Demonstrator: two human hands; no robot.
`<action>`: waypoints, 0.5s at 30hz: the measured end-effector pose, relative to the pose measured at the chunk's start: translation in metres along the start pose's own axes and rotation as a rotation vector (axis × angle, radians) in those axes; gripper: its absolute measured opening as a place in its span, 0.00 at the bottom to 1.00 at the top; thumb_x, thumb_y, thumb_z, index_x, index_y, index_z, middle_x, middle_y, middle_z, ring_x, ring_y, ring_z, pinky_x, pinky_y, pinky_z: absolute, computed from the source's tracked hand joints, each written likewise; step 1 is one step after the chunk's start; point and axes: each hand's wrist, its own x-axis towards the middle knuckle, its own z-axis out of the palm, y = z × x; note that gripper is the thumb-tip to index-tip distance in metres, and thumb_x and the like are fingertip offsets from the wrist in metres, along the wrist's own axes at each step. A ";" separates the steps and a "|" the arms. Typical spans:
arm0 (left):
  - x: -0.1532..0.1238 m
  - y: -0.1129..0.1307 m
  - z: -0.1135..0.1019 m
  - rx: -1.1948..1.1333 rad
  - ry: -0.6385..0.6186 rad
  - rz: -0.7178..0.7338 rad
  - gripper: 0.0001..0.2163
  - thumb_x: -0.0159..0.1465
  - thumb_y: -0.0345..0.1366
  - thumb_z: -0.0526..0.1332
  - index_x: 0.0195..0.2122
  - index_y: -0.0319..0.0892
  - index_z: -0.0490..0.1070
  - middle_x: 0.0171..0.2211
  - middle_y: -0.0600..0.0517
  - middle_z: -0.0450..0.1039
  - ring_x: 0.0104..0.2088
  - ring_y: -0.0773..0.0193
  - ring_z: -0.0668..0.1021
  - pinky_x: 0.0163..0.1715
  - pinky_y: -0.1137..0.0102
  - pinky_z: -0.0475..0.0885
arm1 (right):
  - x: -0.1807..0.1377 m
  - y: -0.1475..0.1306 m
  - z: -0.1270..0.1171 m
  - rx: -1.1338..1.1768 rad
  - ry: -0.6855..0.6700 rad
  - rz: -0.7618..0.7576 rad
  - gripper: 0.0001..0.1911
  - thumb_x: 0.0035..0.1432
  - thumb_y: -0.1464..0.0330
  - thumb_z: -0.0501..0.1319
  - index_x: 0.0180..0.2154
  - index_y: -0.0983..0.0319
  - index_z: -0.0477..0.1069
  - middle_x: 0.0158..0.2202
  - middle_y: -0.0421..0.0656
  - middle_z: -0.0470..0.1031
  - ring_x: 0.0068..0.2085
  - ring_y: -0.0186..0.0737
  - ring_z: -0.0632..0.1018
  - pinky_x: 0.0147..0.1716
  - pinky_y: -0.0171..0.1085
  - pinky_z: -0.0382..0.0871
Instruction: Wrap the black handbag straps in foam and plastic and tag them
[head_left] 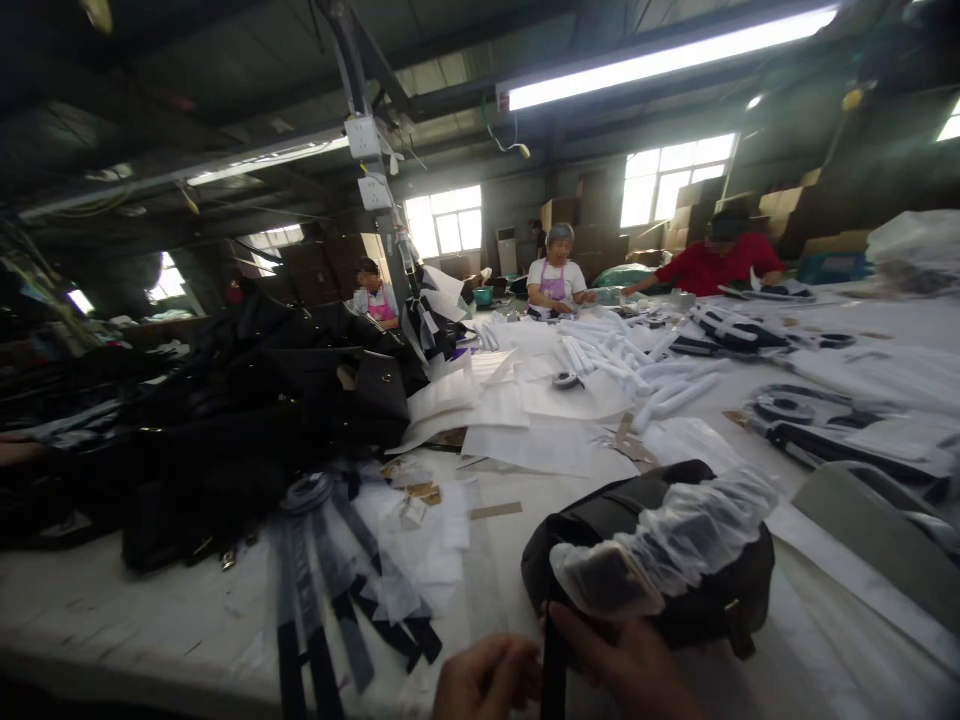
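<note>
Head view: a heap of black leather bags (247,420) covers the left of the white worktop (135,610). At the bottom edge, the left hand (487,680) and right hand (626,665) pinch a narrow black strap (555,665) between curled fingers. Just behind lies a rounded black bag (720,590) with a plastic-wrapped handle (667,545).

A bag-making workshop is operating here: workers (556,275) are sitting along a long white worktable (150,620), black bags (247,420) are piling up, and cardboard cartons (780,205) are standing under tube lights (667,55).
</note>
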 end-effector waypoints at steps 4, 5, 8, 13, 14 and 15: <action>0.066 0.011 -0.067 0.236 0.229 0.068 0.25 0.63 0.59 0.54 0.45 0.42 0.75 0.41 0.46 0.80 0.42 0.57 0.80 0.44 0.63 0.74 | 0.002 0.004 0.002 0.008 0.030 -0.018 0.32 0.49 0.40 0.63 0.26 0.65 0.79 0.17 0.39 0.66 0.22 0.34 0.66 0.23 0.34 0.57; 0.085 0.013 -0.077 0.309 0.266 0.077 0.21 0.65 0.54 0.56 0.46 0.42 0.73 0.44 0.46 0.78 0.44 0.58 0.79 0.46 0.61 0.74 | 0.004 0.003 0.003 0.043 0.006 -0.027 0.32 0.49 0.40 0.63 0.28 0.65 0.79 0.18 0.38 0.66 0.21 0.33 0.65 0.23 0.33 0.56; 0.138 0.017 -0.087 0.526 0.304 0.072 0.14 0.67 0.45 0.60 0.46 0.40 0.72 0.45 0.49 0.75 0.44 0.60 0.78 0.49 0.56 0.73 | 0.011 -0.004 0.003 0.102 -0.071 -0.040 0.33 0.48 0.39 0.63 0.28 0.65 0.77 0.17 0.35 0.60 0.20 0.30 0.61 0.20 0.31 0.53; 0.185 0.016 -0.075 0.761 0.305 -0.046 0.15 0.65 0.44 0.63 0.48 0.40 0.71 0.47 0.48 0.74 0.46 0.58 0.77 0.48 0.55 0.74 | 0.021 -0.014 -0.014 0.025 -0.206 0.014 0.34 0.48 0.38 0.62 0.27 0.65 0.74 0.14 0.33 0.58 0.17 0.28 0.58 0.17 0.30 0.50; 0.189 0.015 -0.075 0.778 0.300 -0.072 0.15 0.65 0.44 0.63 0.48 0.40 0.71 0.47 0.48 0.74 0.46 0.58 0.78 0.47 0.55 0.75 | 0.022 -0.014 -0.018 0.007 -0.219 0.010 0.33 0.49 0.39 0.62 0.27 0.65 0.74 0.13 0.33 0.59 0.17 0.28 0.58 0.17 0.30 0.50; 0.192 0.014 -0.076 0.786 0.291 -0.090 0.15 0.65 0.44 0.63 0.47 0.40 0.71 0.46 0.48 0.75 0.44 0.59 0.78 0.46 0.56 0.75 | 0.022 -0.014 -0.022 -0.006 -0.227 0.000 0.33 0.50 0.40 0.62 0.27 0.66 0.74 0.13 0.34 0.59 0.17 0.28 0.59 0.17 0.30 0.50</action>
